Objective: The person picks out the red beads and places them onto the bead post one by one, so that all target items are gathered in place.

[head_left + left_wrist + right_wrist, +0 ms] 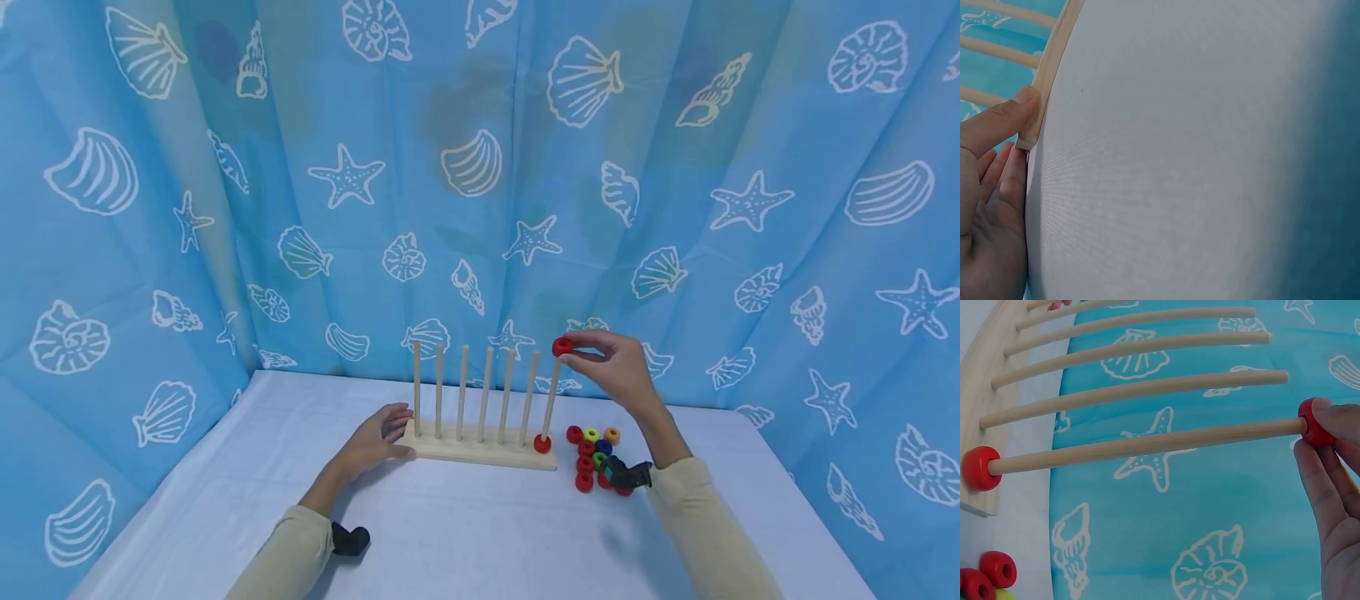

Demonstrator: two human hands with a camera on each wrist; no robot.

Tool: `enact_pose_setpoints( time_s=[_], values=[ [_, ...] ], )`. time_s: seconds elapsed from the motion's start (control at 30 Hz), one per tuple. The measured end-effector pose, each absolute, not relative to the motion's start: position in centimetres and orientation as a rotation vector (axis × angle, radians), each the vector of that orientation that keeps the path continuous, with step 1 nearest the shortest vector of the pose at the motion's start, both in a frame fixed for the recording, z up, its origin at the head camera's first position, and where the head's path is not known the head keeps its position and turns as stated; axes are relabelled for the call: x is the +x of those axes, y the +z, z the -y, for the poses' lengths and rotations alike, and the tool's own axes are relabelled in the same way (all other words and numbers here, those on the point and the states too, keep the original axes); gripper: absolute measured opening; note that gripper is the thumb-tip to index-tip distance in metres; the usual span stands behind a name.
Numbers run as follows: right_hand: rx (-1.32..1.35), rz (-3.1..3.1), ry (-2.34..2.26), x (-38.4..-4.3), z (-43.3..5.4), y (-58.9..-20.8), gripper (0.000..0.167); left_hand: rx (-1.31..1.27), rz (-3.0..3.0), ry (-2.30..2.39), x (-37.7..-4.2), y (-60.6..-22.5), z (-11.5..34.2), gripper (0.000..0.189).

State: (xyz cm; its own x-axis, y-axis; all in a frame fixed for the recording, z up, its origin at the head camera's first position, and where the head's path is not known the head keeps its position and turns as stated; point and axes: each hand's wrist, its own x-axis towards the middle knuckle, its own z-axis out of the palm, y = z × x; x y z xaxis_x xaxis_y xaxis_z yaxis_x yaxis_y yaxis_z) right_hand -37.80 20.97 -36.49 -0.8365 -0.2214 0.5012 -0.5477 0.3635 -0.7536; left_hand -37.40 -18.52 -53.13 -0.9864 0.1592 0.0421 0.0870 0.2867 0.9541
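My right hand (617,367) pinches a red bead (562,347) between thumb and fingers at the top of the rightmost peg (552,400). In the right wrist view the tip of that peg sits in the hole of the held bead (1315,422). Another red bead (982,468) rests at the foot of the same peg, against the wooden base (480,453). My left hand (372,442) grips the left end of the base; in the left wrist view the thumb lies on its front edge (1039,115) and the other fingers reach behind its end.
Right of the pegboard lie several loose beads: mostly red (584,482), with yellow (591,434), orange (612,435), blue (603,448) and green ones. A white cloth (465,533) covers the table. A blue shell-patterned curtain (420,217) hangs behind.
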Motion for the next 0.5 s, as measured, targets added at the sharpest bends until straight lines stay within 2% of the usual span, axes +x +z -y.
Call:
enact_pose_setpoints(
  time_s=[0.5],
  values=[
    [0.656, 2.349, 1.504, -37.7, -21.0, -39.0, 0.038, 0.201, -2.492, 1.810, -37.3, -52.8, 18.3, 0.091]
  ],
)
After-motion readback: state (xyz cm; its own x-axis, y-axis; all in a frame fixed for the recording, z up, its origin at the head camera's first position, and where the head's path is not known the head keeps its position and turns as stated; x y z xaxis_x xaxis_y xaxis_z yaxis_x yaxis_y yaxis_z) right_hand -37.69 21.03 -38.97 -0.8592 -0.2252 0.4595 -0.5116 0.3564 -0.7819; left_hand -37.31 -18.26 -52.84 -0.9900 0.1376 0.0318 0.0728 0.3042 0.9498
